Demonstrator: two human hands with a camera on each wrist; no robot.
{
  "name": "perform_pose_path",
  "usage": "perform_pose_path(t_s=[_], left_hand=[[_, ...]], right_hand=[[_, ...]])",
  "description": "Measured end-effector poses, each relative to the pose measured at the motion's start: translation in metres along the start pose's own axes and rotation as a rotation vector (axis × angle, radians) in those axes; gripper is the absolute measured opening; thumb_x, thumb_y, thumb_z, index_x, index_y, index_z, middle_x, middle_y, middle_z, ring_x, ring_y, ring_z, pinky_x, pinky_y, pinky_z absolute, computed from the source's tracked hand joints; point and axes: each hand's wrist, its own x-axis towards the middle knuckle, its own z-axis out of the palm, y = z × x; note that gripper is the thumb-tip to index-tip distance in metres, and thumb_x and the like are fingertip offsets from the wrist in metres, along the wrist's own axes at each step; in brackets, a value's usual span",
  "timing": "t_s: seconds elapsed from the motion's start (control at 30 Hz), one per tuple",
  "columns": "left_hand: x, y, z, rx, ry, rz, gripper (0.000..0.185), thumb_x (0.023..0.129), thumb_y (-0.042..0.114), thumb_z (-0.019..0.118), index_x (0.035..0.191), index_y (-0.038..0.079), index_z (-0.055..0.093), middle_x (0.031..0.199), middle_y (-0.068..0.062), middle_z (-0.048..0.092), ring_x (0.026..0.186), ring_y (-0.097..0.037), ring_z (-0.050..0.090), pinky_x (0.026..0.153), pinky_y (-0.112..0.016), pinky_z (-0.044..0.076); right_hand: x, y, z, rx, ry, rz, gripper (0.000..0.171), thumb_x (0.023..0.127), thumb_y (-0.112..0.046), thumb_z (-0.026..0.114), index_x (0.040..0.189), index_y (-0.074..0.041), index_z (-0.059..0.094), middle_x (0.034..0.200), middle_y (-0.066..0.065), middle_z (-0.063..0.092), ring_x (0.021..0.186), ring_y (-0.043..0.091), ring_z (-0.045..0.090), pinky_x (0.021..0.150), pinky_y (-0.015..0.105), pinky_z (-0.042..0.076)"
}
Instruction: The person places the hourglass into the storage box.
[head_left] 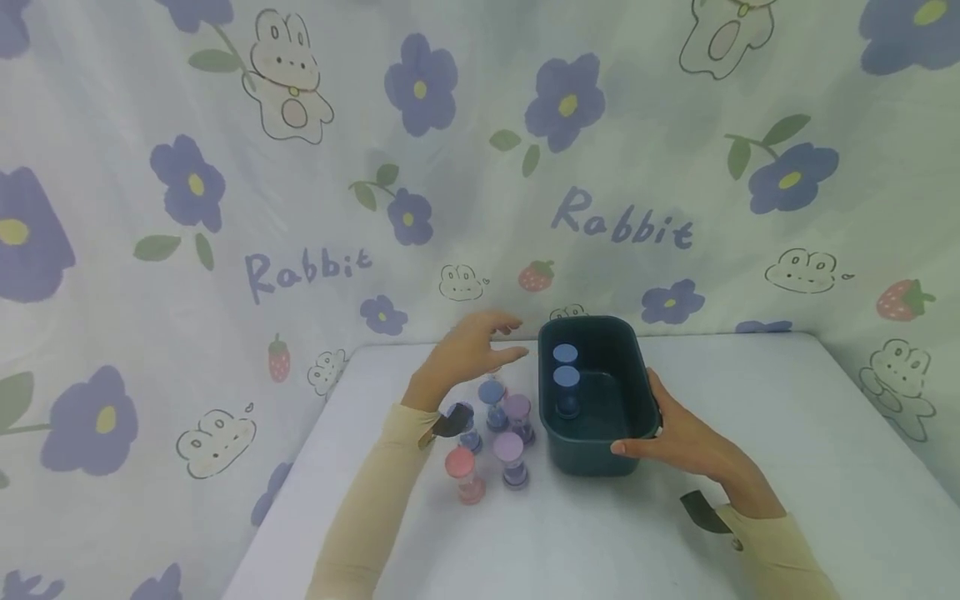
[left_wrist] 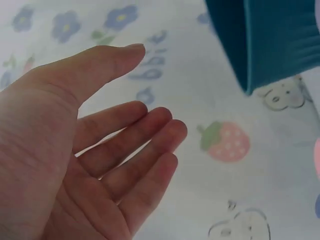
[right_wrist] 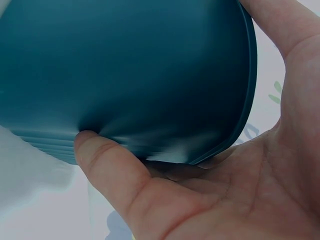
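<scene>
My right hand [head_left: 686,437] grips a dark green plastic bin [head_left: 592,458] at its right side, the thumb near the front corner; the right wrist view shows the thumb against the bin's wall [right_wrist: 125,65]. Inside, two blue round tops show, the nearer on a blue hourglass [head_left: 567,392] at the left. My left hand [head_left: 468,348] hovers left of the bin with fingers loosely bent and nothing in them. Below it on the table are a blue hourglass [head_left: 492,406], a purple one [head_left: 519,415], a lilac hourglass [head_left: 512,460] and a pink hourglass [head_left: 466,475].
Another blue hourglass [head_left: 471,437] is partly hidden by a dark strap [head_left: 452,421] at my left wrist. The white table [head_left: 540,542] ends at a hanging cloth [head_left: 480,167] printed with flowers and rabbits, close behind the bin.
</scene>
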Motion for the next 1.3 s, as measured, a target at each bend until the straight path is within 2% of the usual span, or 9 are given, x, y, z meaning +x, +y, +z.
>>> perform_pose_path(t_s=[0.13,0.3,0.47,0.57,0.7,0.83,1.0,1.17,1.3], left_hand=[[-0.015,-0.013,-0.010,-0.132,0.084,-0.008,0.049,0.090,0.029,0.080,0.131,0.005,0.068,0.129,-0.013,0.073,0.118,-0.031,0.071,0.106,-0.046,0.056],[-0.042,-0.028,-0.014,-0.221,0.175,-0.058,0.048,0.090,0.030,0.081,0.132,0.010,0.069,0.129,-0.010,0.073,0.121,-0.026,0.070,0.110,-0.046,0.054],[-0.065,-0.046,-0.009,-0.295,0.262,-0.117,0.043,0.090,0.029,0.081,0.129,0.013,0.071,0.125,-0.008,0.074,0.118,-0.024,0.069,0.109,-0.046,0.054],[-0.076,-0.055,-0.004,-0.318,0.291,-0.149,0.041,0.090,0.028,0.081,0.127,0.012,0.071,0.124,-0.010,0.075,0.117,-0.025,0.070,0.108,-0.046,0.055],[-0.087,-0.065,0.003,-0.338,0.299,-0.191,0.042,0.090,0.028,0.081,0.127,0.011,0.071,0.123,-0.010,0.075,0.116,-0.026,0.071,0.107,-0.047,0.056],[-0.096,-0.074,0.014,-0.382,0.284,-0.226,0.044,0.090,0.030,0.081,0.128,0.010,0.070,0.125,-0.013,0.074,0.117,-0.029,0.070,0.109,-0.051,0.054],[-0.106,-0.084,0.027,-0.431,0.265,-0.260,0.046,0.090,0.028,0.081,0.131,0.010,0.068,0.126,-0.014,0.073,0.119,-0.030,0.070,0.109,-0.051,0.054],[-0.108,-0.091,0.035,-0.428,0.258,-0.277,0.048,0.090,0.027,0.081,0.131,0.008,0.068,0.127,-0.016,0.073,0.119,-0.032,0.070,0.108,-0.051,0.054],[-0.107,-0.096,0.040,-0.425,0.227,-0.304,0.049,0.090,0.029,0.081,0.132,0.009,0.067,0.128,-0.017,0.072,0.119,-0.032,0.069,0.108,-0.053,0.054]], right_hand=[[0.000,0.000,-0.001,0.003,0.007,-0.013,0.131,0.082,-0.048,0.084,0.165,-0.013,-0.011,0.170,0.030,0.010,0.146,0.058,0.031,0.105,0.079,0.041],[0.001,-0.001,-0.003,-0.008,0.000,0.004,0.133,0.081,-0.049,0.083,0.165,-0.011,-0.012,0.171,0.030,0.007,0.148,0.059,0.027,0.106,0.081,0.038],[0.002,-0.001,-0.003,-0.005,-0.008,0.009,0.133,0.081,-0.049,0.083,0.165,-0.013,-0.013,0.171,0.030,0.007,0.148,0.058,0.028,0.107,0.081,0.037],[0.002,0.000,-0.003,-0.003,-0.007,0.003,0.132,0.081,-0.048,0.084,0.165,-0.013,-0.013,0.171,0.029,0.007,0.148,0.058,0.028,0.107,0.081,0.037],[0.002,0.001,-0.003,-0.013,-0.001,0.009,0.133,0.081,-0.049,0.084,0.165,-0.013,-0.013,0.171,0.029,0.008,0.148,0.059,0.028,0.106,0.081,0.037],[0.003,0.001,-0.003,-0.013,0.000,0.015,0.133,0.081,-0.049,0.084,0.165,-0.014,-0.012,0.171,0.029,0.008,0.148,0.058,0.028,0.107,0.081,0.037],[0.003,0.001,-0.001,0.010,-0.009,0.005,0.132,0.081,-0.047,0.084,0.165,-0.016,-0.012,0.171,0.029,0.009,0.147,0.057,0.030,0.106,0.081,0.038],[0.003,0.002,-0.001,0.023,-0.013,-0.002,0.131,0.081,-0.046,0.085,0.166,-0.019,-0.012,0.172,0.027,0.008,0.146,0.056,0.031,0.106,0.080,0.039],[0.003,0.002,-0.001,0.013,-0.008,0.001,0.131,0.081,-0.046,0.084,0.166,-0.019,-0.011,0.171,0.027,0.008,0.146,0.057,0.031,0.105,0.080,0.041]])
